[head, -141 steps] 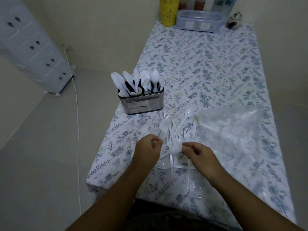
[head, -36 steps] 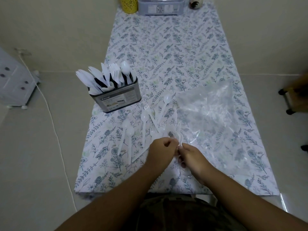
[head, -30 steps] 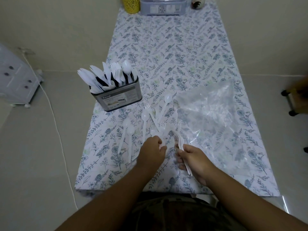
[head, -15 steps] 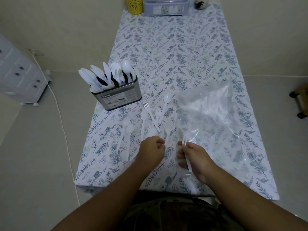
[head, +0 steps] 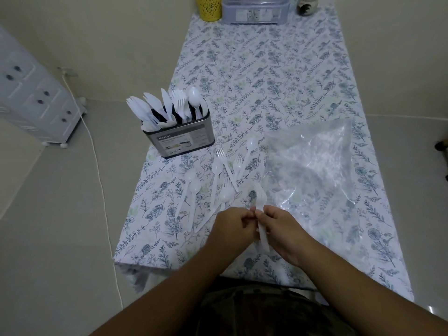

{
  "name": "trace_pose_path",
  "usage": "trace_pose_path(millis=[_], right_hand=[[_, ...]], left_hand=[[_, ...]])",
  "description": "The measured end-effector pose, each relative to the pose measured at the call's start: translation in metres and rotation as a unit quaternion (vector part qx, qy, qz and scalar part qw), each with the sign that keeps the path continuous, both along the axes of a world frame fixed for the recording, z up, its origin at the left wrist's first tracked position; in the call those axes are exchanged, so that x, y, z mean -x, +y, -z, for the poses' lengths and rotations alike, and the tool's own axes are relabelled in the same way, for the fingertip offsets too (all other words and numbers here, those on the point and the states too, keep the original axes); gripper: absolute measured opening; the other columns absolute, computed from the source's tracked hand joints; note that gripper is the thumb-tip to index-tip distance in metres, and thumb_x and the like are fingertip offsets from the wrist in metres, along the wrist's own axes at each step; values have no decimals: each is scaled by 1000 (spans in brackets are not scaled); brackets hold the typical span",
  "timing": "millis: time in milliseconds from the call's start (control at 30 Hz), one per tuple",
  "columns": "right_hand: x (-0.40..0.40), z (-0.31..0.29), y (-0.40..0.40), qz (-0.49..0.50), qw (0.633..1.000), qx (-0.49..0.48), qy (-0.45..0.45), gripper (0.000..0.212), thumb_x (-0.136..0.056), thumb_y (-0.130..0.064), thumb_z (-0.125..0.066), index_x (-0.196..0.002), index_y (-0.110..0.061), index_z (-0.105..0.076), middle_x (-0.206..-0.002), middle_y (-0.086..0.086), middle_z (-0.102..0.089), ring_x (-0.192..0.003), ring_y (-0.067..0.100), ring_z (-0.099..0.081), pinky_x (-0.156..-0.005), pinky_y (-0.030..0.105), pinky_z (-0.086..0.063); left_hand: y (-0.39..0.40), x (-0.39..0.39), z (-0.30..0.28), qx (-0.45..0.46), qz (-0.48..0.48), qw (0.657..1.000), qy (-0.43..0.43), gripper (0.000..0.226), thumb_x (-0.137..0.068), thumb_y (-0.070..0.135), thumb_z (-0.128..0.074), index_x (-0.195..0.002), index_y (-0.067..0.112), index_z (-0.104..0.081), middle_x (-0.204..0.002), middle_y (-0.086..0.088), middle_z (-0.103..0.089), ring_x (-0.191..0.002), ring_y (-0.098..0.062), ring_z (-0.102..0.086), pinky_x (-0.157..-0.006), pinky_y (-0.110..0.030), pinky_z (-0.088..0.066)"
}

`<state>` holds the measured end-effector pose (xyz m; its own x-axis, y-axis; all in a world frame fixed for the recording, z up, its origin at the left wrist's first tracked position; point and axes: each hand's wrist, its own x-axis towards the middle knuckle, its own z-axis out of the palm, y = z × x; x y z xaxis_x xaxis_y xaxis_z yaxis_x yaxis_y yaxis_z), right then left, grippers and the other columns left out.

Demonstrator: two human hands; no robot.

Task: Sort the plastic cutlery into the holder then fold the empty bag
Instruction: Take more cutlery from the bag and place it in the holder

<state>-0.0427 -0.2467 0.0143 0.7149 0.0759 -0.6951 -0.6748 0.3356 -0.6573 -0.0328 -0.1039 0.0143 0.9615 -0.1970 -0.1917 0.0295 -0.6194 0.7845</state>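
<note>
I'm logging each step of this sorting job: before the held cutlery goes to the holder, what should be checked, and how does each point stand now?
1. White plastic fork gripped by the right hand: ok.
2. Left hand free to let go: cannot tell, its fingertips meet at the fork.
3. Grey metal cutlery holder upright on the table: ok.
4. Room in the holder's fork slot: cannot tell.
5. Loose white plastic spoons and forks all sorted: not ok.
6. Clear plastic bag ready to fold: not ok, cutlery remains out.
</note>
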Motion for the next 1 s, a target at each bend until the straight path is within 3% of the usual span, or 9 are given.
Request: trace_pose_path(millis=[67, 133, 233, 433, 633, 867, 933, 1000], right_hand=[[1, 3, 2, -14, 999, 42, 0, 27, -102, -16, -58, -95, 10, -60, -102, 18, -74, -94, 26, -73, -91, 49, -60], [0, 7, 0, -33, 997, 76, 3, 26, -103, -15, -56, -105, 11, -59, -90, 7, -73, -82, 19, -69, -84, 44, -59], [1, 10, -3, -36, 996, 76, 12, 7, -104, -13, -54, -106, -10, -59, -81, 3, -69, -73, 18, -62, -71, 35, -54], [2, 15, -6, -25, 997, 63, 38, 10, -103, -11, -55, -105, -6, -63, -84, 10, -65, -71, 21, -59, -68, 36, -53], [-1, 9, -6, -23, 998, 54, 29, 4, -102, -13, -58, -105, -13, -58, -83, 11, -62, -72, 22, -54, -61, 34, -48], [-5, 3, -4, -14, 998, 48, 36, 12, -104, -13, -54, -106, -3, -61, -85, 12, -54, -68, 19, -48, -58, 33, -41], [-8, 2, -2, -8, 998, 46, 32, 18, -104, -14, -54, -105, 0, -65, -86, 12, -58, -73, 22, -55, -63, 37, -47], [-12, 0, 1, -4, 999, 46, 25, 20, -104, -16, -54, -108, 0, -66, -91, 12, -66, -87, 25, -67, -78, 43, -59]], left_hand=[[12, -8, 6, -61, -31, 998, 3, 11, -86, 17, -66, -88, 15, -76, -74, 3, -71, -66, -8, -64, -62, -18, -52], [29, -14, 15, -132, -40, 990, 34, 20, -86, 17, -62, -101, 13, -74, -89, -1, -72, -79, -12, -65, -74, -27, -57], [44, -20, 25, -179, -39, 982, 46, 29, -89, 16, -55, -111, 6, -70, -103, -9, -70, -94, -21, -66, -84, -34, -56], [41, -34, 27, -153, -92, 983, 45, 32, -93, 28, -65, -117, 13, -54, -104, -3, -61, -93, -19, -62, -77, -29, -49], [44, -49, 29, -132, -164, 976, 59, 30, -95, 19, -63, -118, 14, -44, -103, -6, -62, -89, -22, -64, -75, -36, -55], [57, -58, 28, -197, -137, 969, 65, 16, -98, 24, -57, -101, 9, -55, -94, -7, -63, -82, -19, -62, -65, -30, -51], [48, -54, 19, -143, -137, 977, 80, 12, -97, 24, -59, -99, 12, -57, -93, -4, -64, -77, -13, -61, -59, -22, -45], [33, -43, 8, -40, -140, 982, 123, 13, -95, 29, -63, -96, 16, -59, -90, -1, -66, -73, -12, -64, -58, -23, -50]])
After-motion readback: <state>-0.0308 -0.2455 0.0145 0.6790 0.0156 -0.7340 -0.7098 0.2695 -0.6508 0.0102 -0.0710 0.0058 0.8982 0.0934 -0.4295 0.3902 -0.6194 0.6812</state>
